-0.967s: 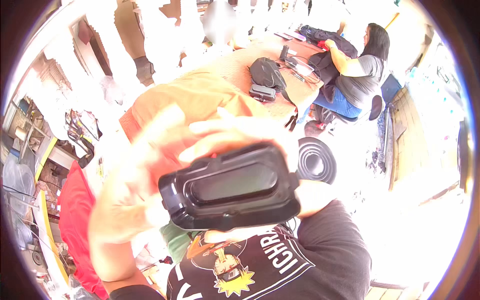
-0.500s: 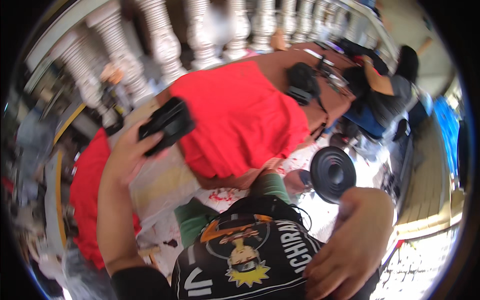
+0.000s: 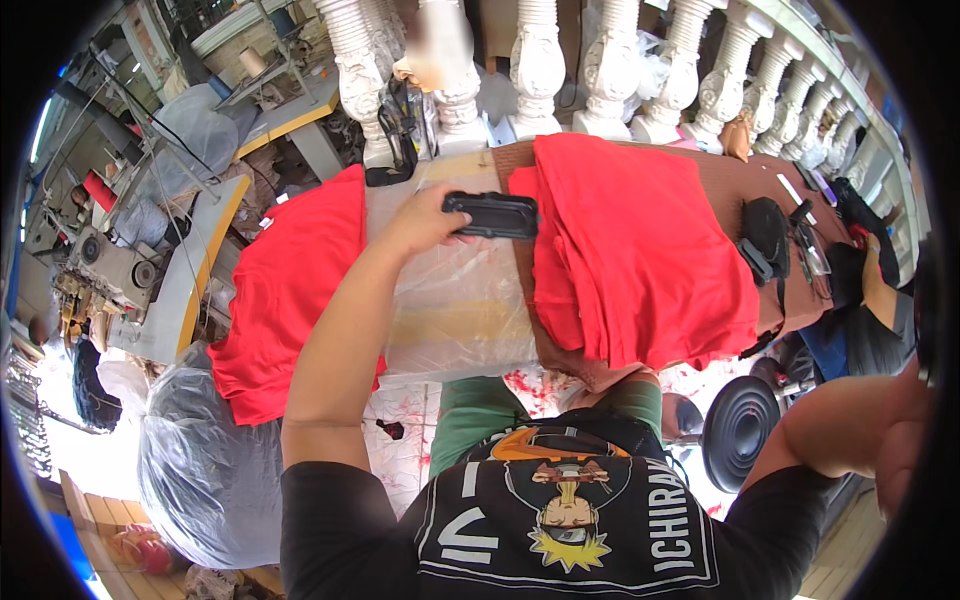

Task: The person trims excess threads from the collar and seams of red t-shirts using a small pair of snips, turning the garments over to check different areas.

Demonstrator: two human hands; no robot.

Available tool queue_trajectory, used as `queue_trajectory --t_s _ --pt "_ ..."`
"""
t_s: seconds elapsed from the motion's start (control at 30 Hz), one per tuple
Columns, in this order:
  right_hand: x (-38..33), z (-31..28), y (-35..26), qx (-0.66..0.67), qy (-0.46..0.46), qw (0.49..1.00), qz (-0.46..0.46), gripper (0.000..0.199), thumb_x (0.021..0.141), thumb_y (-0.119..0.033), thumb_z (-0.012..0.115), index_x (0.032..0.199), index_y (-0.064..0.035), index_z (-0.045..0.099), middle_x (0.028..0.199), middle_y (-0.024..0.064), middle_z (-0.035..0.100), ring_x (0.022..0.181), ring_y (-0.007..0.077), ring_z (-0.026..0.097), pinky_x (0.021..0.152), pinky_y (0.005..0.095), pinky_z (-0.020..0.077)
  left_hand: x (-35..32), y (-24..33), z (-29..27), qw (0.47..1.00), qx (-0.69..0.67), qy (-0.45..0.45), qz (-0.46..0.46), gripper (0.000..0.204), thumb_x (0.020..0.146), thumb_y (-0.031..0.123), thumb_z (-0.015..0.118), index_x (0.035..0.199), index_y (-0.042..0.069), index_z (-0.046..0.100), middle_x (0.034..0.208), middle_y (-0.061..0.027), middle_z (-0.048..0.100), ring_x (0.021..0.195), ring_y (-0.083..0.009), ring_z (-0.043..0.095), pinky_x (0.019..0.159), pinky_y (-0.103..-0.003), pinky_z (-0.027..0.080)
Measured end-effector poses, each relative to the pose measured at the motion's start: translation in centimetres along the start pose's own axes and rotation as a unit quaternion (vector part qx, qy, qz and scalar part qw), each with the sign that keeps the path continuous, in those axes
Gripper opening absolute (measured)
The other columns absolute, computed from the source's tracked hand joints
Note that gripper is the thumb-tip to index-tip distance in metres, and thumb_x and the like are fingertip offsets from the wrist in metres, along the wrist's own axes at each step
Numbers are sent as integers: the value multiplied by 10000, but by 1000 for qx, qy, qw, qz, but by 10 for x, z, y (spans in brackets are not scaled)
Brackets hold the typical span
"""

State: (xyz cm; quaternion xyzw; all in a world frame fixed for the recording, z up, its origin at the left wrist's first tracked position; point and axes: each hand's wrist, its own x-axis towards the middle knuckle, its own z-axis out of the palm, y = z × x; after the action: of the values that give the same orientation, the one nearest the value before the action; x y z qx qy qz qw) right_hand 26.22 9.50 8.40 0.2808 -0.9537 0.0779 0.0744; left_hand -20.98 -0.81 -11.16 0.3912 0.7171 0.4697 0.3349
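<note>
On my feed, the left hand (image 3: 432, 218) grips the black case (image 3: 495, 214) at twelve o'clock!
The right hand (image 3: 902, 450) has swung out to four o'clock, too cut off for me to tell its grip, leaving the case one-handed beside the red cloth stack (image 3: 635, 250), two o'clock.

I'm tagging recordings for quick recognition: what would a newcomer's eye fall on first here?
Probably the bright red cloth pile, just right of centre. Left of it, the left hand holds a black case. White balusters line the far side.
</note>
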Motion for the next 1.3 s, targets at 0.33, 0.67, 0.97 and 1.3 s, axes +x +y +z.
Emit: queue_trajectory --t_s 0.33,0.67,0.97,1.3 --pt "45 8 120 -159 327 918 157 676 869 -414 599 1339 -34 295 1278 181 398 1166 371 490 979 446 417 68 -31 -128 957 13 288 -30 313 847 15 549 1159 -9 557 945 -100 685 703 -152 699 479 -231 456" --pt "93 33 196 -126 429 879 167 669 857 -398 611 1315 31 381 1174 227 515 1128 397 525 983 489 396 147 -23 -174 912 157 378 0 349 786 171 561 1106 41 610 999 -252 659 983 -344 640 845 -417 498" --pt "119 68 232 -121 423 878 190 696 813 -435 654 1269 64 491 1039 231 637 1065 392 575 959 482 407 218 24 -164 740 496 454 -33 249 863 76 492 1098 51 571 1053 -205 646 959 -364 650 798 -452 526" --pt "121 89 262 -69 327 919 208 554 705 -287 781 1133 23 614 925 142 695 893 313 648 778 373 508 279 -51 -158 795 401 446 91 464 915 136 469 1365 45 406 1287 -180 487 1129 -381 538 891 -479 468"
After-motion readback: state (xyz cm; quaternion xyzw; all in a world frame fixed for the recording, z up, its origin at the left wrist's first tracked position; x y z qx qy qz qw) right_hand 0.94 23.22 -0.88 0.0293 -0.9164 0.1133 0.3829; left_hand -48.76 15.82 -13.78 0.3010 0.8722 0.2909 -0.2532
